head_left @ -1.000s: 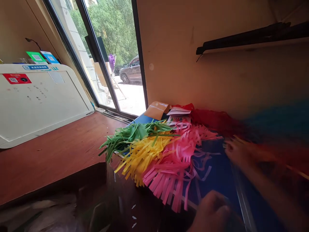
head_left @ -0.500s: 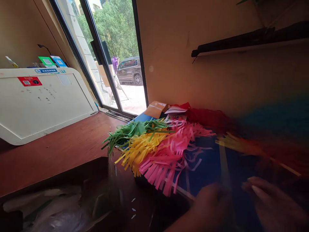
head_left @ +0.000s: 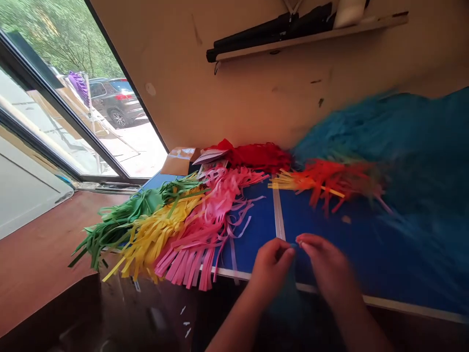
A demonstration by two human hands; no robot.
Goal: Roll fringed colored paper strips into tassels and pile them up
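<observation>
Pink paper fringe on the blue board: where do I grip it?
Grip the pink paper fringe at its bunched upper end near the red paper, coming from above: the loose strips fan toward the near edge of the blue board and would likely tangle.

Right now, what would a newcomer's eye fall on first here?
Bright paper fringes come first: green strips, yellow strips and pink strips fan across a blue board, and a blurred blue mass sweeps in at upper right. At the front, the left hand and right hand nearly meet above its edge.
</observation>
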